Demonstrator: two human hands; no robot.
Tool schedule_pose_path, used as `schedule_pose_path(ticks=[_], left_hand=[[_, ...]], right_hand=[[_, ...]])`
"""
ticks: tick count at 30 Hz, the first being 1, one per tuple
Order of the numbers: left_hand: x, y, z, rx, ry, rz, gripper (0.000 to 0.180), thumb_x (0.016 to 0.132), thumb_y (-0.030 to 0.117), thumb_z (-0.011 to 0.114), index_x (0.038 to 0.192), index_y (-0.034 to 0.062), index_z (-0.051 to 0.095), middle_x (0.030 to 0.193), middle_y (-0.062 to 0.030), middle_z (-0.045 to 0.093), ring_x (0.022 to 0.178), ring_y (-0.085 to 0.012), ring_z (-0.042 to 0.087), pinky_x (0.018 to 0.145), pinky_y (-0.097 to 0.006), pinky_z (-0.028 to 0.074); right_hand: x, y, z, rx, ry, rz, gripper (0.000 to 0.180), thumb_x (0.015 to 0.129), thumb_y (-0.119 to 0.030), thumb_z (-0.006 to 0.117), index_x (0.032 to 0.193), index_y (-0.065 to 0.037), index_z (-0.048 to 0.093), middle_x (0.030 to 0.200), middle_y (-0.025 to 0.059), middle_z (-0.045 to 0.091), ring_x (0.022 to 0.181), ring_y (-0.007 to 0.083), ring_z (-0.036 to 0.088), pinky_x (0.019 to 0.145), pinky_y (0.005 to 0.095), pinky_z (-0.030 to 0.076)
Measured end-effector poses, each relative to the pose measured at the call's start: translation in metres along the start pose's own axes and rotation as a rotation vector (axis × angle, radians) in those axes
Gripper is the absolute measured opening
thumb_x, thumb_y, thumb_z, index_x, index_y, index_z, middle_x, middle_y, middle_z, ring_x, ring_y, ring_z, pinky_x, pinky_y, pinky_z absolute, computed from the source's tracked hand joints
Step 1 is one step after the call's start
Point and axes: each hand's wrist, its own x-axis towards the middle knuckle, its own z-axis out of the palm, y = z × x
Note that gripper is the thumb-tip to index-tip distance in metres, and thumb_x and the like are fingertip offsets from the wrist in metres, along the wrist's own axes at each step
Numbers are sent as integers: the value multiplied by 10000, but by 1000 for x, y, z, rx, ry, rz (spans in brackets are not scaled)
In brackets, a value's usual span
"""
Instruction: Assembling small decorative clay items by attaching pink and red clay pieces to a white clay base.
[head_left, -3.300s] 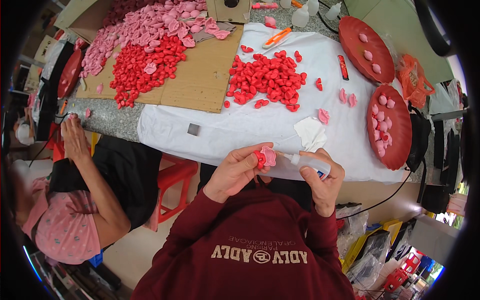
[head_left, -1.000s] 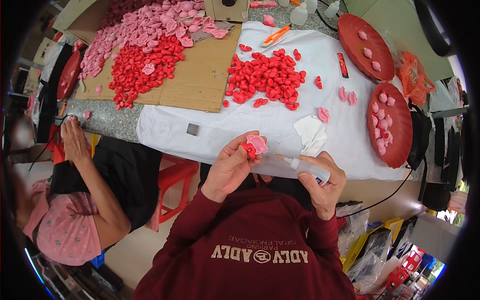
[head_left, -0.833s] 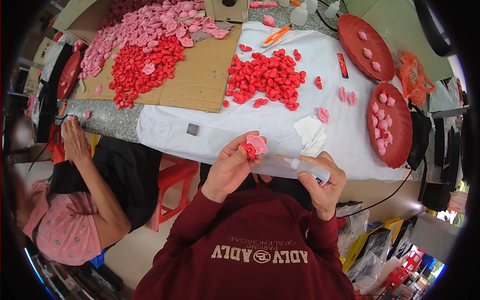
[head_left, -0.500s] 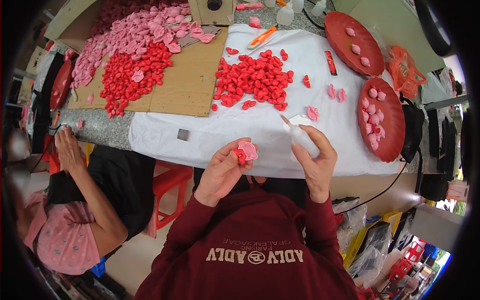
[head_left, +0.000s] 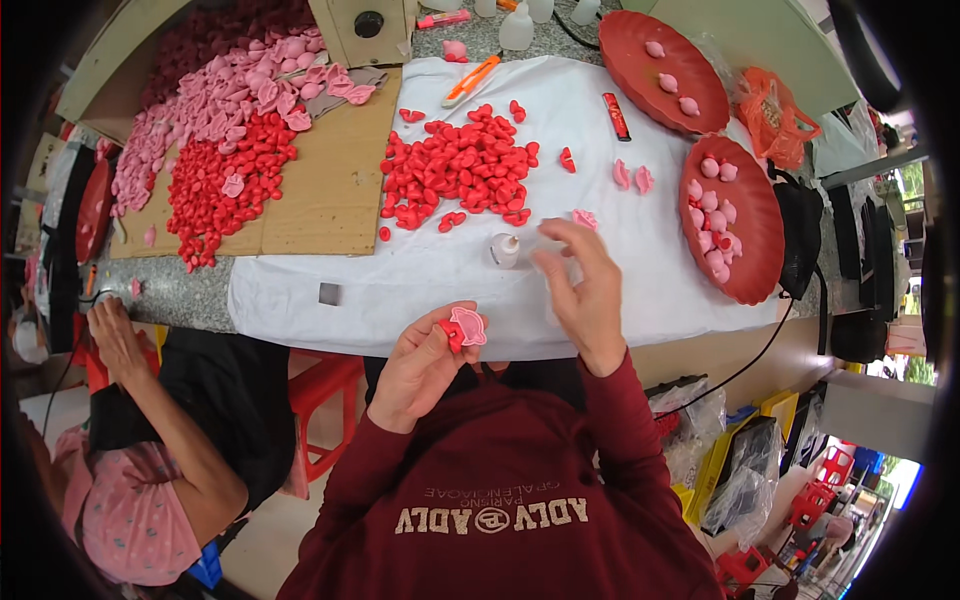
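Note:
My left hand [head_left: 418,362] is closed on a small pink moulded piece [head_left: 467,326] with a scalloped edge, its hollow side facing up. A glossy red piece [head_left: 451,336] is pinched together with it. My right hand [head_left: 583,295] hovers over the white cloth with thumb and fingers apart, slightly blurred. A small white squeeze bottle [head_left: 504,250] stands on the cloth to the left of its fingertips, apart from them. Beyond the right hand lies another pink piece [head_left: 584,218], partly covered by the fingers. Farther off is a heap of red pieces [head_left: 460,165].
Pink pieces [head_left: 215,120] and more red pieces [head_left: 225,175] cover the cardboard [head_left: 335,200] at left. An orange cutter [head_left: 471,82] lies behind the heap. Two red plates [head_left: 625,55] [head_left: 760,270] hold pink balls at right. A co-worker's hand [head_left: 118,340] is at far left.
My right hand has let go of the squeeze bottle, which now stands on the cloth. The left hand still holds its pieces. The whole view has shifted a little.

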Motion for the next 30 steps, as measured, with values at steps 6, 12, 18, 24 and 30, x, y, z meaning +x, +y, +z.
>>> schedule_pose_path(ticks=[6,12,18,24,30], left_hand=[[2,-4,3,9,-11,-29,396,905,211,500,1219,-26,454,1092,-137,548,819,-154,517,784,-286,430],[2,-4,6,-6,30,-67,442,855,241,585,1190,-23,470,1073,-156,558,878,-182,555,768,-299,446],[3,-3,6,-4,16,-58,434,860,242,575,1189,-22,474,1075,-159,555,866,-182,562,756,-301,451],[4,-4,9,7,29,-77,430,866,240,566,1194,-22,471,1070,-162,555,845,-177,556,751,-298,447],[6,-7,9,19,20,-69,407,876,226,549,1198,-15,481,1091,-163,553,903,-187,551,766,-302,443]], right_hand=[[16,26,-22,-556,162,-81,214,761,-82,633,951,11,600,912,141,589,799,266,556,702,313,446],[20,40,-33,-432,117,126,223,749,-56,636,962,7,612,971,148,560,823,263,543,663,322,451],[8,36,-46,-589,-95,-116,298,750,-8,603,1048,-15,594,997,142,559,832,267,541,699,330,451],[22,38,-59,-485,-213,-132,331,753,-4,584,1085,-16,575,977,137,559,839,281,538,746,338,439],[19,5,-61,-276,-188,-50,336,739,-18,617,1074,-11,588,925,106,575,792,217,553,715,304,441]])
